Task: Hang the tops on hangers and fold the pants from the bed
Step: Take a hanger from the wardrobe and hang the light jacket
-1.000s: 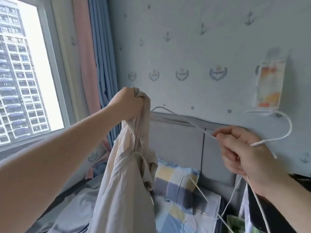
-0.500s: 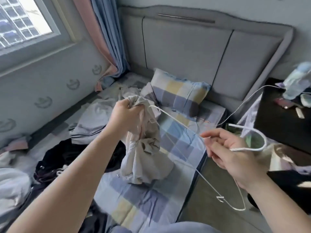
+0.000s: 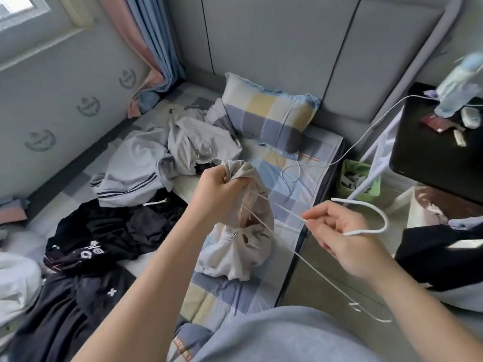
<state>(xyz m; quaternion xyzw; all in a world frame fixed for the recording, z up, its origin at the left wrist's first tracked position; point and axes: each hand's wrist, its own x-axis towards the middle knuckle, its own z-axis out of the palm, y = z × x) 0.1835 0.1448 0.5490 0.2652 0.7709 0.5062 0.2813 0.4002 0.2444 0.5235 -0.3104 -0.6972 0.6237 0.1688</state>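
Clothes [image 3: 104,231] wait in a heap on the bed [image 3: 300,176] at nine o'clock, black ones nearer and grey ones beyond, toward eleven. None of these looks hung or folded yet.

At the centre, the left hand [image 3: 222,194] has its grip clamped on a bunched beige top [image 3: 245,246], fingers curled round the gathered cloth at its upper end. The rest sags onto the sheet at six o'clock of the hand. One arm of a white hanger [image 3: 376,218] runs in from three o'clock and disappears into the bunch. It seems to have entered an opening, but I cannot tell whether that is the neck or the hem.

At three o'clock the right hand [image 3: 347,244] has its grip closed on the hanger just below the hook, pinching the wire. The other arm slants down toward five o'clock, outside the cloth and past the bed's edge.

So the step in hand is threading this top onto its hanger. Next, I judge, the left hand must loosen and spread the cloth so the free arm can slip in. After that the shoulders need settling on both arms.
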